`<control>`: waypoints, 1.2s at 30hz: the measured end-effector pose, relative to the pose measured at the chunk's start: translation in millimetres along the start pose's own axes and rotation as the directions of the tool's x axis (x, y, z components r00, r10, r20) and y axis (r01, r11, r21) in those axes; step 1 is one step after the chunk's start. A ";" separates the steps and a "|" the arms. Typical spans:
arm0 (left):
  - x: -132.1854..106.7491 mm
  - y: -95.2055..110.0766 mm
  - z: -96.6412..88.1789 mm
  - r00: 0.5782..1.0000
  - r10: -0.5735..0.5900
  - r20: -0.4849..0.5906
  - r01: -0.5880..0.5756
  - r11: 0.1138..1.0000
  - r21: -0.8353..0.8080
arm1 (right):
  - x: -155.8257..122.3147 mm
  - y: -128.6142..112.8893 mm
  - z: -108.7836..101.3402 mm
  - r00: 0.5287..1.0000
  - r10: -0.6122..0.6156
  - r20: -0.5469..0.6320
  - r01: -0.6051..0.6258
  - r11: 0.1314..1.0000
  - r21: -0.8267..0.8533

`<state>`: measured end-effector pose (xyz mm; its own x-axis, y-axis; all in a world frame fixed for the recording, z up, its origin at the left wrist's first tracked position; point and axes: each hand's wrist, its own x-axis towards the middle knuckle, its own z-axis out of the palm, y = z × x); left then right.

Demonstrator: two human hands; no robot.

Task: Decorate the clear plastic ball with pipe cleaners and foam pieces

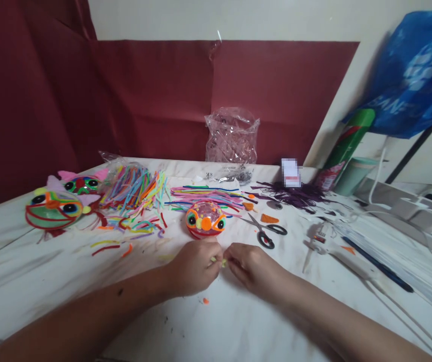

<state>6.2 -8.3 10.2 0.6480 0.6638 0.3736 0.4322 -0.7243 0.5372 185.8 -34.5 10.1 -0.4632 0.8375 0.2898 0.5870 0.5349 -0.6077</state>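
Note:
Between my two hands shows a short yellow-green fuzzy pipe cleaner [224, 263]. My left hand [198, 266] is closed around it, with part of it poking out by the thumb. Close beside, my right hand [251, 266] pinches at its other end; the fingertips partly hide it. Just beyond my knuckles sits a clear round ball [205, 210] decorated as a face, with orange-rimmed eyes, an orange nose and a red mouth line. Black-handled scissors [266, 232] lie open to its right, near orange felt scraps [269, 218].
Two finished-looking face balls [54, 216] stand at the left. Behind are a bundle of colourful pipe cleaners [135, 188], a clear plastic bag [232, 138] and purple strands [294, 195]. At right lie a glue gun [319, 241], its cord and a dark blue pen-like stick [376, 264].

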 end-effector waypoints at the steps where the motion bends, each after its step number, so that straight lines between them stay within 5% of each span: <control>1: 0.9 0.9 -1.6 0.999 0.002 -0.040 -0.003 1.000 -0.023 | 1.0 -1.3 -0.2 0.999 0.049 -0.007 -0.048 0.992 0.117; 5: 4.3 7.9 -5.4 0.965 -0.118 -0.235 0.075 0.980 -0.184 | 5.4 -8.3 2.7 0.975 0.223 -0.012 -0.171 0.780 0.602; 9: 2.2 10.5 0.3 0.941 -0.158 -0.301 0.083 0.966 -0.246 | 5.2 -12.3 9.4 0.955 0.279 -0.097 -0.148 0.737 0.659; 13: 1.3 4.7 1.8 0.958 -0.139 -0.250 0.086 0.974 -0.212 | 3.2 -9.5 8.3 0.961 0.220 -0.169 -0.105 0.852 0.512; 18: 2.2 -1.7 -1.8 0.984 -0.120 -0.134 0.113 0.992 -0.057 | 2.4 -2.4 0.5 0.986 0.016 -0.164 0.001 0.995 0.099; 22: -1.0 -5.4 4.8 0.996 -0.069 -0.062 0.075 0.992 0.104 | 0.1 2.0 1.5 0.983 -0.170 -0.069 0.156 0.972 -0.178; 27: -4.2 -4.6 8.9 0.999 0.038 0.009 -0.039 0.958 0.283 | -3.5 1.9 5.1 0.990 -0.137 0.040 0.143 0.960 -0.240; 31: -0.6 4.5 0.6 0.989 -0.005 -0.145 0.013 0.998 0.059 | -1.5 -4.7 2.6 0.995 0.019 -0.102 -0.014 0.999 0.045; 36: 1.3 13.2 -1.0 0.935 -0.213 -0.284 0.130 0.950 -0.285 | 2.2 -10.9 9.3 0.973 0.180 -0.143 -0.084 0.857 0.508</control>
<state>12.1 -16.8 18.5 0.3356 0.8280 0.4493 0.3162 -0.5483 0.7742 172.2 -39.6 10.5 -0.2501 0.9273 0.2785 0.2043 0.3317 -0.9210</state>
